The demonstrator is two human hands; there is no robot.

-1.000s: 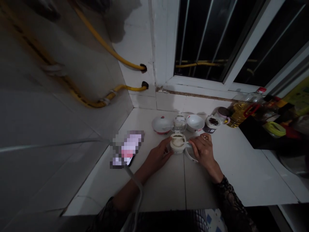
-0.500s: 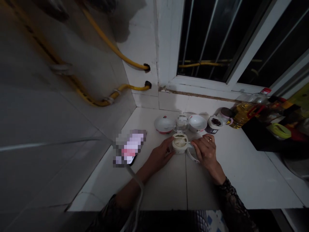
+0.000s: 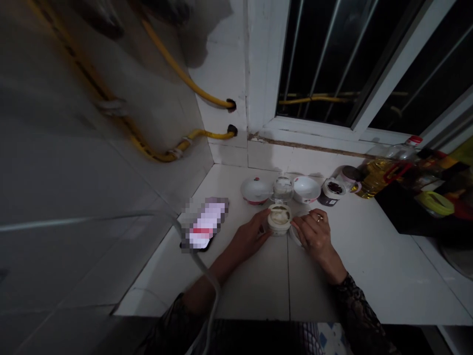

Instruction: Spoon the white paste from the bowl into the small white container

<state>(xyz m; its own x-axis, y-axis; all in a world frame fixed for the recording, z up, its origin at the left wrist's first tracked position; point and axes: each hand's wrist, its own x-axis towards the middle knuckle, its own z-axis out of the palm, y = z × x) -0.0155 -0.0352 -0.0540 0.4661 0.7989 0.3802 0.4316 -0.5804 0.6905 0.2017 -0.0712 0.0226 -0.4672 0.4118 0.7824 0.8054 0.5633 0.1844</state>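
Observation:
My left hand (image 3: 248,239) is wrapped round the side of a small cream-coloured jar (image 3: 280,228), shut on it. The jar stands upright and open, with pale contents inside. At its right rim, my right hand (image 3: 314,234) is closed in a pinch, a ring on one finger. A thin pale utensil between those fingertips is mostly hidden now. Partly under the right hand lies a round whitish lid or dish (image 3: 295,237). Just behind the jar are a clear container (image 3: 283,190), a white bowl (image 3: 254,191) on its left and another white bowl (image 3: 306,190) on its right.
A lit phone (image 3: 207,224) lies on the white tiled counter (image 3: 251,291) at left. A pale cable (image 3: 207,273) crosses over my left forearm. Toward the right stand a dark-contents jar (image 3: 331,192), an oil bottle (image 3: 373,177) and a black box (image 3: 397,207) near several condiments.
The view has shifted slightly, so everything sits a little further right. My right fingertips have come closer to the jar's rim, and less of the pale utensil shows. My left hand keeps its hold.

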